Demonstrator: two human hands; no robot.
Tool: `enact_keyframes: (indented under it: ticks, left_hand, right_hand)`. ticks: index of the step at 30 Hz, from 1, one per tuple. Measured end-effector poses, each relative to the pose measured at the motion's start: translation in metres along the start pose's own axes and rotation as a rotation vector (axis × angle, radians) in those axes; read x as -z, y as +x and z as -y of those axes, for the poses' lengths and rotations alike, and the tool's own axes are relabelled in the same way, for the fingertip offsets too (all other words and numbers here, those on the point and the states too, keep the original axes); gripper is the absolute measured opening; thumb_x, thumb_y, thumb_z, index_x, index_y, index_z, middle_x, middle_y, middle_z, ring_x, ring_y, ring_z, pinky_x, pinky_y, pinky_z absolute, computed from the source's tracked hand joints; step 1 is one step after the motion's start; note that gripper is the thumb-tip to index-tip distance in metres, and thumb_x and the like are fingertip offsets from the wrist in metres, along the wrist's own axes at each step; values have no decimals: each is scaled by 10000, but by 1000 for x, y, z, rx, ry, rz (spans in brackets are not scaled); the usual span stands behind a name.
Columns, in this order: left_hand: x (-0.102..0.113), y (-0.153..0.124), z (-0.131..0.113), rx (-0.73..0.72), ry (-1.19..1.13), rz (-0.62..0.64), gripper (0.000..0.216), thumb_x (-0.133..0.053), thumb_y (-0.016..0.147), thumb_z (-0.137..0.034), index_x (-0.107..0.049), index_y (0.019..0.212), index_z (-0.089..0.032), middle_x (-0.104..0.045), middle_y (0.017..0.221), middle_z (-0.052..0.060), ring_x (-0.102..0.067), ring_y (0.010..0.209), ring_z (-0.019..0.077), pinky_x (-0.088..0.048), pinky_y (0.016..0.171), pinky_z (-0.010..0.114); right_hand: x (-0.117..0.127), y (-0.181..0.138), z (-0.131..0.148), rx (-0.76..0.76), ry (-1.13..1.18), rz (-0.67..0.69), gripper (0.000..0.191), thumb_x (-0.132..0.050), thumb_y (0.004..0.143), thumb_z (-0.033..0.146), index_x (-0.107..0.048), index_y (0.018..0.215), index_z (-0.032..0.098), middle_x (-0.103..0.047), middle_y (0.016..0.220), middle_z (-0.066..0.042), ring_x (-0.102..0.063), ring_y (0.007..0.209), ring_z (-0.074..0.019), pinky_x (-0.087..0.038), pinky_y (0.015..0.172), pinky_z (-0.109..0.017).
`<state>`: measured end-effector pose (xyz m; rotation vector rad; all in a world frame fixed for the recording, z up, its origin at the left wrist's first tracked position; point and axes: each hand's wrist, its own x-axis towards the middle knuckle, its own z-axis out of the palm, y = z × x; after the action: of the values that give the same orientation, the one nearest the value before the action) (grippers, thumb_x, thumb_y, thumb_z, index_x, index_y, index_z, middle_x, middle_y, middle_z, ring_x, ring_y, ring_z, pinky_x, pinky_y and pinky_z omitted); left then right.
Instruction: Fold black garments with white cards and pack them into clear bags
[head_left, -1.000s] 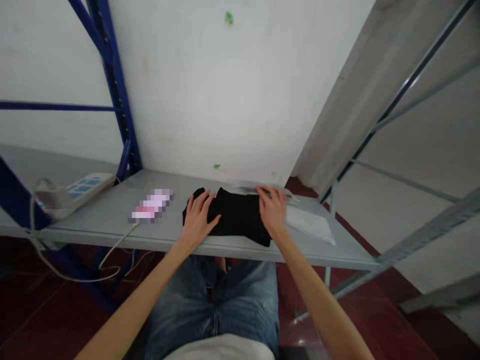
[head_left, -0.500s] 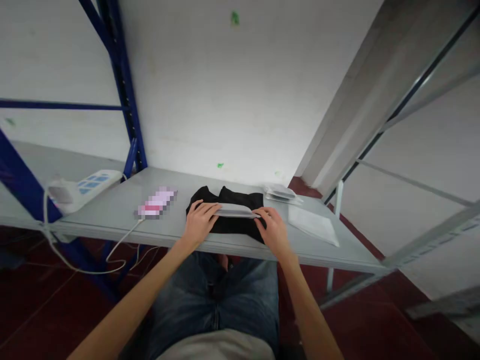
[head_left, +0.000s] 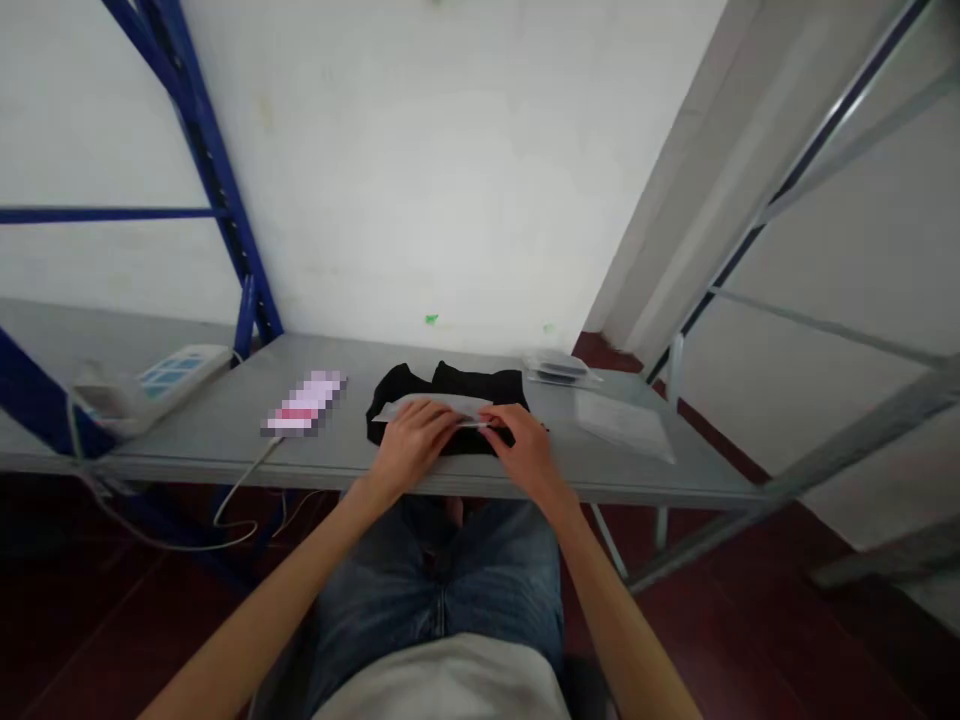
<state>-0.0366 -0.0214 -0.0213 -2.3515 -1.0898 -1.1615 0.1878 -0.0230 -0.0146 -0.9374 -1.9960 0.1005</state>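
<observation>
**A:** Count what you have in your hands.

**B:** One film packet (head_left: 420, 405), shared by both hands. Your right hand (head_left: 519, 437) pinches its right end between thumb and fingertips; your left hand (head_left: 415, 440) has its fingers bent together and closed over the near edge. The packet lies across the middle of one black garment (head_left: 480, 382), which is spread flat on the grey table (head_left: 592, 470) right in front of you.

**A:** And around you?

**B:** To your right, one flat white packet (head_left: 626, 425) and, farther back by the wall, one small stack of packets (head_left: 559, 367). To your left, one phone (head_left: 307, 402) with one cable (head_left: 255, 463) at its near end, and one power strip (head_left: 176, 375) beyond.

**A:** What are you touching, by texture?

**B:** The garment is soft, matte cloth with a lumpy far outline. Your film packet is long, narrow, pale and see-through, probably thin plastic, though blur makes that uncertain. The power strip is a long white block with blue patches.

**A:** What differs from half a second ago?

**B:** Your hands are closer together. Your left hand covered the packet's left end then; now that end pokes out past your knuckles. The garment has stayed beneath.
</observation>
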Motion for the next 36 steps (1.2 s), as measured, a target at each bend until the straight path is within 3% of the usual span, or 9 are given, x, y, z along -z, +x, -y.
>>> enact_keyframes:
  ticks: [6,9,14,19,23,30,33,36]
  left_hand:
    - [-3,0,-3,57,-87,-93,219,-546,1047,-305,-752,1098,-253,-766,1043,72,-709,997,227,-595,926,404]
    - [-2,2,-9,71,-113,-107,209,-554,1046,-300,-738,1132,-251,-767,1061,72,-708,1016,228,-592,940,405]
    - [-3,2,-19,-1,-162,-119,169,-593,1038,-311,-730,1111,-244,-775,1060,57,-710,986,209,-578,930,386]
    - [-2,6,-23,-59,-18,-89,183,-544,1061,-286,-715,1025,-232,-779,994,46,-698,929,211,-534,888,382]
    - [5,8,-10,-95,123,-33,194,-500,1074,-250,-688,1040,-214,-765,970,58,-681,948,233,-489,910,396]
    - [22,3,42,40,192,-19,203,-464,1081,-282,-649,1044,-208,-741,1022,94,-664,969,257,-483,876,388]
    - [24,2,45,92,159,-25,198,-454,1084,-293,-628,1038,-213,-730,1017,85,-675,948,240,-501,868,364]
    - [21,2,35,152,117,-6,196,-446,1089,-314,-614,1055,-219,-726,1021,73,-697,895,210,-510,772,313]
  right_hand:
    - [3,1,0,-61,1,-7,214,-542,1037,267,-736,1129,261,-732,1056,-61,-710,911,-201,-603,852,-334]
    - [5,2,2,-32,-47,-12,198,-556,1046,293,-750,1067,259,-732,1047,-64,-702,991,-216,-581,911,-340]
    - [7,1,9,22,-129,1,222,-554,1060,313,-770,1055,262,-738,1088,-67,-685,1050,-214,-557,947,-336]
    - [6,-1,13,51,-169,30,226,-541,1075,317,-760,1055,265,-747,1099,-42,-693,1026,-187,-540,872,-284]
    - [9,0,3,-11,-138,-27,251,-488,1091,311,-730,1053,260,-749,1105,-36,-707,1021,-181,-539,876,-274]
    - [24,-1,-37,-240,32,-241,284,-476,1061,447,-673,1013,247,-765,1119,-68,-730,948,-230,-606,808,-354]
    - [24,-1,-41,-284,31,-241,267,-487,1048,443,-671,1062,249,-762,1142,-75,-737,928,-237,-615,786,-372]
    - [21,0,-36,-238,14,-229,242,-488,1039,380,-669,1143,257,-744,1194,-90,-716,1050,-249,-616,856,-398]
